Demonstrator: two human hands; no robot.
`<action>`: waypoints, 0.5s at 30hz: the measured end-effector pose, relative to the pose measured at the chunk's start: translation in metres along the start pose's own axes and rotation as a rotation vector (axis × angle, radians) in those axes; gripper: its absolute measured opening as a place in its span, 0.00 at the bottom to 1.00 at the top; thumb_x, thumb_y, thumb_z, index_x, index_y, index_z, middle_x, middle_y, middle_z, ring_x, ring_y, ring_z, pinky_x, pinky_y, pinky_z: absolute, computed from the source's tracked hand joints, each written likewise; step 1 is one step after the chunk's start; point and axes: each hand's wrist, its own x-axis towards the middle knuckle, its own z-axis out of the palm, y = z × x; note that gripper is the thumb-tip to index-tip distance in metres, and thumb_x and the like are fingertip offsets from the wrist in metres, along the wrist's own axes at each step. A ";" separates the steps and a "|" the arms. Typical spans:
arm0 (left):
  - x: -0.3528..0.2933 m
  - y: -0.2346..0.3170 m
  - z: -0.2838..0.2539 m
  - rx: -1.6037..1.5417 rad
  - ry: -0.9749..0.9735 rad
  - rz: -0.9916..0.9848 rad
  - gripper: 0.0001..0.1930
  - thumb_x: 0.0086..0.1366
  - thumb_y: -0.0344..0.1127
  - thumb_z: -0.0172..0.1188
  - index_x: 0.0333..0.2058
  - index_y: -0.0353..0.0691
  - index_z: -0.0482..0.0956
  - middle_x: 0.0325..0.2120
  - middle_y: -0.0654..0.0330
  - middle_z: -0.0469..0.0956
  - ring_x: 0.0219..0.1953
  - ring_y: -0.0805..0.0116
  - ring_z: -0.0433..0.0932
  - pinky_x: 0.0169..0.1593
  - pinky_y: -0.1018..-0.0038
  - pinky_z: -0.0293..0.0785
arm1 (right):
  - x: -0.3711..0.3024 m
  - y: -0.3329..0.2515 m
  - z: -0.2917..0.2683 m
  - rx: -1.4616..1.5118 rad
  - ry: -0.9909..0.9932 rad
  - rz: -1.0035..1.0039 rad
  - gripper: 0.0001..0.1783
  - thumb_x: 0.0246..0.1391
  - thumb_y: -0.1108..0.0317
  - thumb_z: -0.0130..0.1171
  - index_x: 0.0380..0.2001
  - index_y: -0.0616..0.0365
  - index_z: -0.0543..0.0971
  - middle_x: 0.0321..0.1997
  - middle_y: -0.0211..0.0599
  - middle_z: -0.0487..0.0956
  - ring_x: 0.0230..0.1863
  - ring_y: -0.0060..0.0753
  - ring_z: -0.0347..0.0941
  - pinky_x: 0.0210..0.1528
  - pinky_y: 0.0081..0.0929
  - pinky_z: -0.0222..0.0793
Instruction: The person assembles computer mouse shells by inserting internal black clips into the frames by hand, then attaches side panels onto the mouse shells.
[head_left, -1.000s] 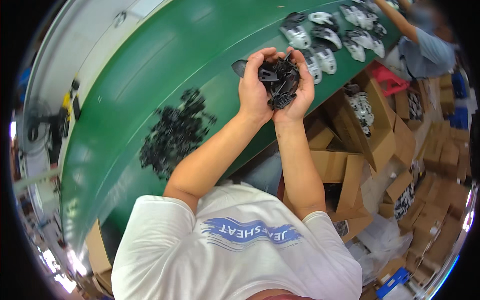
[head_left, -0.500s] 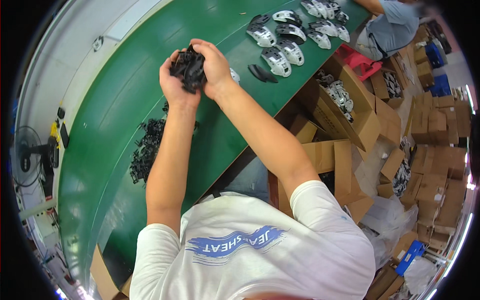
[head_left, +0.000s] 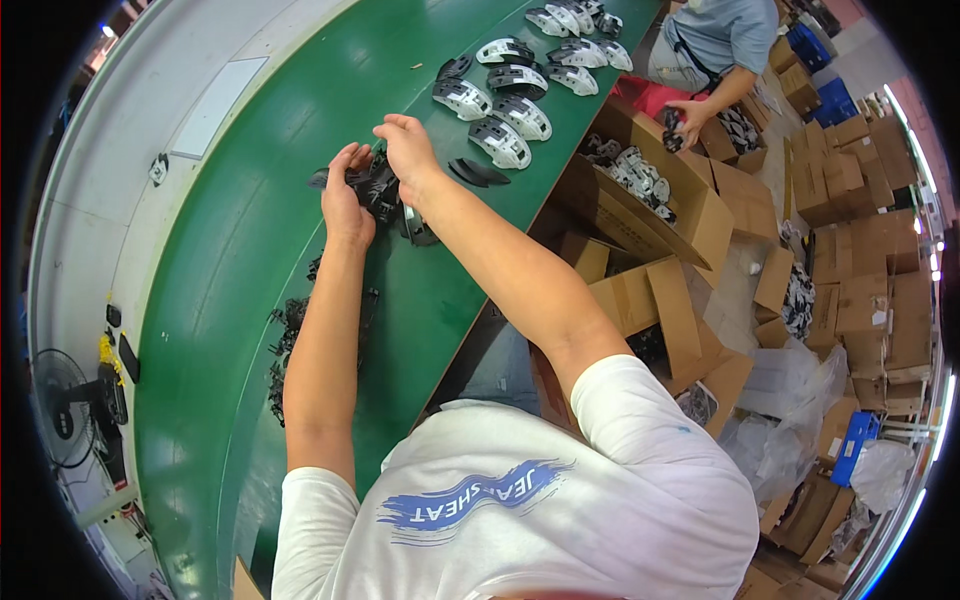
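Note:
My left hand (head_left: 346, 205) and my right hand (head_left: 408, 160) face each other over the green table (head_left: 250, 200). Between their palms is a clump of small black plastic parts (head_left: 377, 192), pressed from both sides. The fingers are bent a little, with a gap between the two sets of fingertips. A dark mouse-shaped shell (head_left: 319, 178) shows just left of my left fingers. Below my right wrist lies another shell (head_left: 415, 228), partly covered. Under my left forearm spreads a heap of black parts (head_left: 285, 345).
White-and-black mouse-shaped shells (head_left: 500, 142) lie in groups at the far right of the table, with dark curved covers (head_left: 478, 173) beside them. Open cardboard boxes (head_left: 690, 215) crowd the right side. A co-worker's hand (head_left: 687, 122) holds a dark part there. A fan (head_left: 65, 410) stands left.
My hands have moved right across the table and turned, palms facing, with the black parts still between them. A dark shell has come into sight on the left. The co-worker's hand now shows.

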 end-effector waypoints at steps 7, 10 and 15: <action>-0.024 0.020 -0.009 0.538 -0.112 0.002 0.17 0.76 0.39 0.57 0.57 0.36 0.81 0.53 0.54 0.84 0.59 0.64 0.78 0.66 0.68 0.68 | -0.004 -0.010 -0.026 -0.109 -0.115 0.003 0.28 0.58 0.64 0.66 0.60 0.64 0.77 0.60 0.45 0.79 0.65 0.41 0.72 0.68 0.37 0.65; -0.033 0.025 -0.015 0.688 -0.175 -0.009 0.18 0.76 0.41 0.58 0.58 0.38 0.82 0.55 0.57 0.83 0.61 0.66 0.77 0.67 0.70 0.65 | -0.009 -0.023 -0.041 -0.133 -0.122 -0.017 0.24 0.59 0.63 0.66 0.57 0.58 0.81 0.61 0.41 0.79 0.67 0.40 0.68 0.71 0.37 0.59; -0.056 0.034 -0.019 0.844 -0.212 -0.022 0.22 0.75 0.44 0.61 0.59 0.35 0.81 0.55 0.58 0.82 0.57 0.67 0.77 0.64 0.72 0.67 | -0.033 -0.047 -0.073 -0.324 -0.185 -0.179 0.22 0.64 0.57 0.65 0.58 0.53 0.82 0.63 0.38 0.79 0.70 0.36 0.66 0.73 0.38 0.56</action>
